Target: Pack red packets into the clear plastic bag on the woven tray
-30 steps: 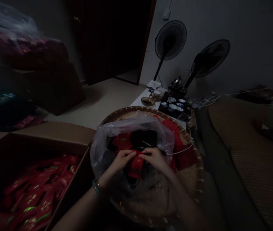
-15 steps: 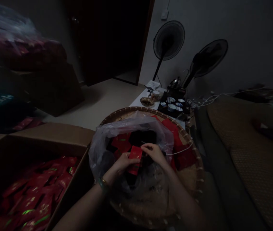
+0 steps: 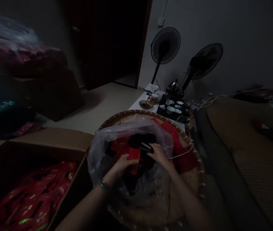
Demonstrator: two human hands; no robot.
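My left hand (image 3: 121, 164) is closed on a small red packet (image 3: 134, 154), thumb across its front. Close by on the right, my right hand (image 3: 159, 154) pinches a dark flat piece with pale edges (image 3: 146, 146); its kind is unclear in the dim light. Both hands are over a clear plastic bag (image 3: 98, 141), whose mouth gapes wide. Inside the bag more red packets (image 3: 122, 144) lie beside something black. The bag rests in a round woven bamboo tray (image 3: 117, 116). Red packets or sheets (image 3: 175, 131) lie along the tray's right side.
A cardboard box (image 3: 52, 136) full of red packets (image 3: 37, 189) stands at left. Behind the tray, a low table (image 3: 136, 103) bears a tea tray with cups (image 3: 171, 109). Two fans (image 3: 165, 45) stand beyond. A white cord (image 3: 182, 153) crosses the tray's right rim. A woven-covered seat (image 3: 247, 144) is at right.
My right hand has moved off the red packet, slightly right, and the dark piece with pale edges now shows in its fingers. My left hand still holds the packet. The view has tilted slightly.
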